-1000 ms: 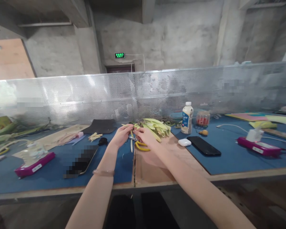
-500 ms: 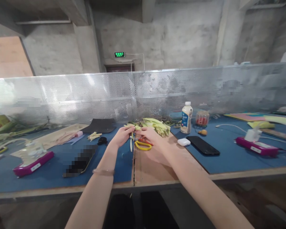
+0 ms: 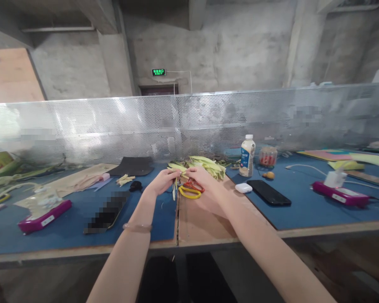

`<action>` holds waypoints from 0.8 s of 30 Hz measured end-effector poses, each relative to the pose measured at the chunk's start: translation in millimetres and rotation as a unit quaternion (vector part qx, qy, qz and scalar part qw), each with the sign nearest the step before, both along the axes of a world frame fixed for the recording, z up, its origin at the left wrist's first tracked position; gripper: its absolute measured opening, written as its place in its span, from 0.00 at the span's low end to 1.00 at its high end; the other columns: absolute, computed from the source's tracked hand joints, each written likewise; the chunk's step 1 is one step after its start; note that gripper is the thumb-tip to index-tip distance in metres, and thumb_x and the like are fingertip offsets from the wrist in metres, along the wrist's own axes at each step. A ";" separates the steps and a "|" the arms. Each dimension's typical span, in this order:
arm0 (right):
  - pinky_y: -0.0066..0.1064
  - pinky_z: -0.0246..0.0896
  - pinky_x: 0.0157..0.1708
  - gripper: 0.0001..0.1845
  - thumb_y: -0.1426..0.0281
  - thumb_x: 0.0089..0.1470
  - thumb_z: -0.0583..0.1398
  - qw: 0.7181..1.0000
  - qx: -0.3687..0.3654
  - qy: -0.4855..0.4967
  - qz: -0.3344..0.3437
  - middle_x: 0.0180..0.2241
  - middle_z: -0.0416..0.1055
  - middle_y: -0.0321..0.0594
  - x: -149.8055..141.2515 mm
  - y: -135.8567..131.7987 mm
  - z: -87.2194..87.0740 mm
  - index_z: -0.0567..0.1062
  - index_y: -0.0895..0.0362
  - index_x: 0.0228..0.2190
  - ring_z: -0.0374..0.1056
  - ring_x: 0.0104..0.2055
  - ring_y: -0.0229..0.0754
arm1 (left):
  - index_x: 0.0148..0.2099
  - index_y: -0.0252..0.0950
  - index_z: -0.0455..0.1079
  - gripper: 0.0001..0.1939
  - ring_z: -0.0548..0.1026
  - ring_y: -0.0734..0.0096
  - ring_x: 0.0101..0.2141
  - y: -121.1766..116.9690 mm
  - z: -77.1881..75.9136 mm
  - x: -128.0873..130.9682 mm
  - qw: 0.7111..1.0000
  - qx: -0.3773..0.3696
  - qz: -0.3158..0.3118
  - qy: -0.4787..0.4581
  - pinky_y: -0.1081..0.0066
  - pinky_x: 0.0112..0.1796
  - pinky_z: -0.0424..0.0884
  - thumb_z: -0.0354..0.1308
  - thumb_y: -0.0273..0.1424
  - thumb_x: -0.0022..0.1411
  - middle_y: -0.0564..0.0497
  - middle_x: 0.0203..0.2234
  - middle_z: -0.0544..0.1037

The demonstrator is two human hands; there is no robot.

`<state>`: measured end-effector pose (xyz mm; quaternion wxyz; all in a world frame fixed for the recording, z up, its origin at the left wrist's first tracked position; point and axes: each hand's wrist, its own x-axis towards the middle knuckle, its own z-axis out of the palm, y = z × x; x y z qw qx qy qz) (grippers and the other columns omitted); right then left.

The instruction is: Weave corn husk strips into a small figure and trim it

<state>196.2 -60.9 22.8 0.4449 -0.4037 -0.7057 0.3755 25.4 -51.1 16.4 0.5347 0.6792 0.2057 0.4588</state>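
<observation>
My left hand (image 3: 162,182) is closed, with thumb and fingertips pinched on a pale green leaf strip (image 3: 177,167). Close beside it, my right hand (image 3: 202,177) pinches at the other end of that strip; its fingertips are partly hidden. Under my right hand are scissors (image 3: 190,194) with one yellow and one red handle loop, and I cannot tell whether any finger touches them. Thin pale strips (image 3: 174,191) hang below my left fingers. Just behind both hands lies a heap of pale green leaves (image 3: 210,166).
Right of my hands are a white earphone case (image 3: 243,188), a black phone (image 3: 268,192), a bottle (image 3: 247,155) and a jar (image 3: 268,156). Another phone (image 3: 106,212) and a purple power strip (image 3: 44,216) lie left. A perforated metal screen (image 3: 126,126) closes off the back.
My fingertips have shifted slightly around the leaf strip. More of the scissors' red handle shows beneath my right hand, and their blades have dropped from view near my left fingers.
</observation>
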 end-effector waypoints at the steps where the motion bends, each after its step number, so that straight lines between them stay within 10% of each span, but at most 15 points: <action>1: 0.23 0.61 0.23 0.11 0.66 0.57 0.55 1.000 0.011 -0.006 -0.005 0.24 0.65 0.33 0.2 -1.0 1.2 0.69 0.63 0.32 0.61 0.23 0.29 | 0.43 0.31 0.67 0.10 0.73 0.67 0.37 -0.4 0.0 -0.2 1.000 -0.002 -0.002 0.003 0.62 0.38 0.71 0.54 0.30 0.61 0.47 0.39 0.73; 24: 0.30 0.62 0.31 0.18 0.59 0.58 0.52 0.976 0.153 -0.051 -0.146 0.26 0.66 0.35 -13.5 -2.9 -3.9 0.69 0.62 0.31 0.64 0.28 0.34 | 0.45 0.32 0.66 0.12 0.72 0.67 0.37 11.9 -7.5 -0.2 0.997 -0.008 0.072 0.004 0.63 0.36 0.71 0.53 0.32 0.61 0.47 0.40 0.72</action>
